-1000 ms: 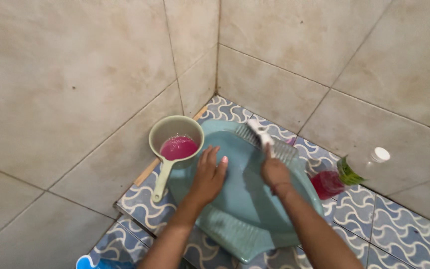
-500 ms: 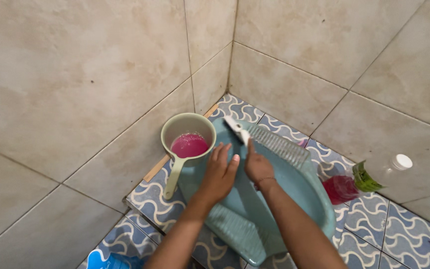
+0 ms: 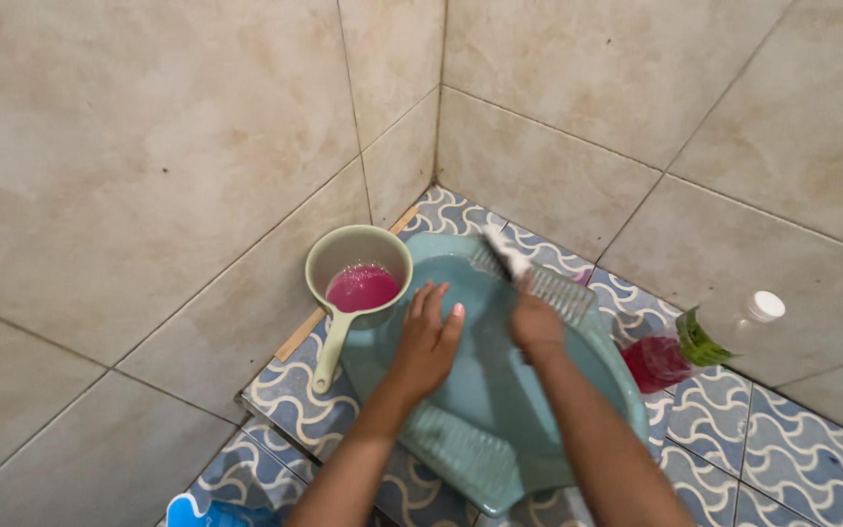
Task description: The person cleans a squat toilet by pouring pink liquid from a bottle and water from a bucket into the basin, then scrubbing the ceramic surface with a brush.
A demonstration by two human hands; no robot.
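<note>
The squat pan [image 3: 578, 381] sits on the floor [image 3: 812, 459] in the wall corner; the scoop [image 3: 355, 278] touches its left rim, the bottle [image 3: 704, 342] lies right.

I had both bare forearms reaching forward and down from the bottom edge of the view, converging slightly. My left hand [image 3: 426, 344] lay palm-down, fingers extended and held close together, wrist straight. My right hand [image 3: 537, 327] was curled into a closed fist, knuckles up, wrist bent slightly inward. The two hands sat near each other, apart.
</note>
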